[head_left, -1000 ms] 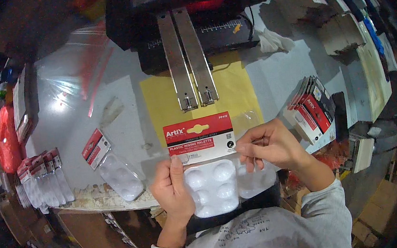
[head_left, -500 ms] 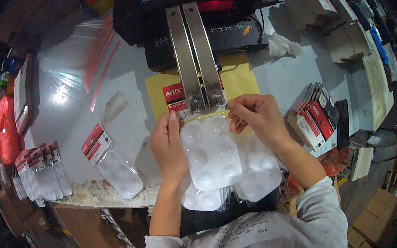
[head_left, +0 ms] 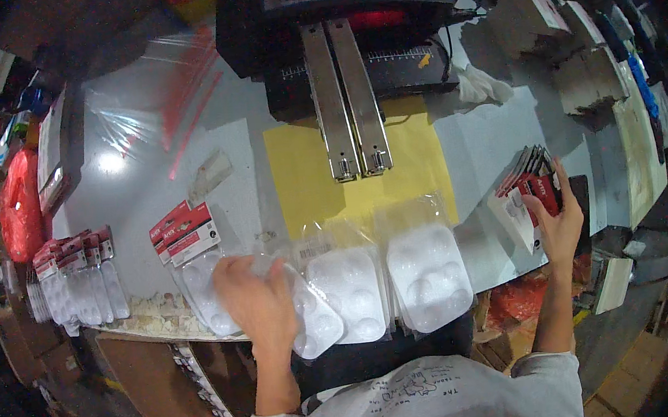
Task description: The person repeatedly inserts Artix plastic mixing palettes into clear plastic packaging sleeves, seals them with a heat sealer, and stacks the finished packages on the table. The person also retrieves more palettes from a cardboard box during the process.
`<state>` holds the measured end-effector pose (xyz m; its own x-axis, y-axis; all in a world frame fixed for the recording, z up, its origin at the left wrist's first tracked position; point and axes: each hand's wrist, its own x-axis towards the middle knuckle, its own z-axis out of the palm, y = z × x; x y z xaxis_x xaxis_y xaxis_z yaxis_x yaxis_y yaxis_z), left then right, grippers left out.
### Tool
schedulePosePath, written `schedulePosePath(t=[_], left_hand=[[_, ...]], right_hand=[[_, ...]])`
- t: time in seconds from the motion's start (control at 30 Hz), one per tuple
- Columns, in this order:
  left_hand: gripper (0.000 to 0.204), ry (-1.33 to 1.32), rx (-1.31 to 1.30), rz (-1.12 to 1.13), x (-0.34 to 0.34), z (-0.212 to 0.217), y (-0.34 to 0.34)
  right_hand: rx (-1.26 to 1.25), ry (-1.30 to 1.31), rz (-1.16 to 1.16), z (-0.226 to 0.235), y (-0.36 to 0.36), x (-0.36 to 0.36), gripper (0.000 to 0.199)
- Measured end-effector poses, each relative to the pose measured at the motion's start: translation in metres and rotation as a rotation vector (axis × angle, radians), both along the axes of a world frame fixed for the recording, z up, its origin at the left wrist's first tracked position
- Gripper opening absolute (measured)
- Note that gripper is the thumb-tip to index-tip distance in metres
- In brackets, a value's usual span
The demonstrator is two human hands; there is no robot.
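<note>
My left hand (head_left: pixel 258 300), smeared by motion, is over the left side of the worktop. It lies across the lower part of a bagged white palette (head_left: pixel 199 274), one of two overlapping with red-and-white header cards (head_left: pixel 192 237). Beside its fingers a tilted bagged palette (head_left: pixel 316 319) overlaps a middle pile of bagged palettes (head_left: pixel 347 287); whether the hand touches it I cannot tell. Another bagged palette pile (head_left: pixel 429 280) lies to the right. My right hand (head_left: pixel 557 215) is closed on the edge of a stack of red-and-white header cards (head_left: pixel 522 202), thumb across the front.
A black machine with two metal arms (head_left: pixel 348 102) reaches over a yellow sheet (head_left: pixel 314 170). More carded palettes (head_left: pixel 80 285) stand in a row at left. Clear plastic bags (head_left: pixel 132 115) lie at back left, cardboard stacks (head_left: pixel 591 79) at back right.
The palette held under the metal arms has left both hands; a second carded palette now lies at left. My left hand moved left, my right hand moved right to the header cards.
</note>
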<state>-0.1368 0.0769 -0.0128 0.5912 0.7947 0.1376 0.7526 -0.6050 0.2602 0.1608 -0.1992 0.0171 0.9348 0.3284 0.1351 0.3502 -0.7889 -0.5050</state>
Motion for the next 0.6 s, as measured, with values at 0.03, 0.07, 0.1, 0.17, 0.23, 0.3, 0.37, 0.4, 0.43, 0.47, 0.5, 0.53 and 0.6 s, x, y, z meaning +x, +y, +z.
schedulePosePath(t=[0.03, 0.07, 0.1, 0.17, 0.23, 0.3, 0.37, 0.4, 0.43, 0.47, 0.5, 0.53, 0.6], left_hand=[[0.042, -0.044, 0.062, 0.153, -0.006, 0.001, -0.006], [0.042, -0.036, -0.019, 0.211, -0.012, 0.003, -0.009], [0.043, -0.008, -0.035, 0.216, -0.019, 0.006, -0.013], [0.046, 0.063, -0.067, 0.160, -0.031, 0.009, -0.018], [0.057, 0.038, -0.048, -0.016, -0.041, 0.004, -0.019], [0.063, 0.018, -0.023, -0.097, -0.049, -0.006, -0.014], [0.067, 0.038, -0.005, -0.145, -0.061, -0.013, -0.003], [0.067, 0.087, 0.040, -0.132, -0.067, -0.014, 0.004], [0.068, 0.138, 0.084, -0.114, -0.072, -0.013, 0.009], [0.068, 0.218, 0.100, -0.077, -0.076, -0.011, 0.013], [0.064, 0.215, 0.135, -0.019, -0.078, -0.008, 0.013], [0.061, 0.162, 0.140, -0.033, -0.077, -0.006, 0.013], [0.057, 0.075, 0.134, -0.075, -0.068, -0.005, 0.005]], right_hand=[[0.021, 0.015, -0.044, 0.001, 0.004, -0.004, 0.072], [0.099, 0.053, -0.089, 0.003, 0.009, -0.007, 0.071], [0.075, 0.020, -0.120, 0.004, 0.013, -0.010, 0.067], [0.079, -0.176, -0.029, 0.005, 0.020, -0.015, 0.065], [0.060, -0.186, -0.019, 0.003, 0.022, -0.017, 0.062], [0.062, -0.137, -0.056, -0.001, 0.021, -0.018, 0.058], [0.036, -0.153, -0.023, -0.002, 0.018, -0.017, 0.056], [0.036, -0.172, -0.007, -0.002, 0.017, -0.017, 0.055], [0.037, -0.195, 0.008, -0.002, 0.017, -0.016, 0.054], [0.019, -0.207, 0.011, -0.001, 0.017, -0.015, 0.054], [-0.001, -0.216, 0.012, 0.001, 0.017, -0.015, 0.054], [-0.022, -0.225, 0.010, 0.001, 0.018, -0.015, 0.054], [0.006, -0.209, 0.007, 0.000, 0.020, -0.016, 0.054]])
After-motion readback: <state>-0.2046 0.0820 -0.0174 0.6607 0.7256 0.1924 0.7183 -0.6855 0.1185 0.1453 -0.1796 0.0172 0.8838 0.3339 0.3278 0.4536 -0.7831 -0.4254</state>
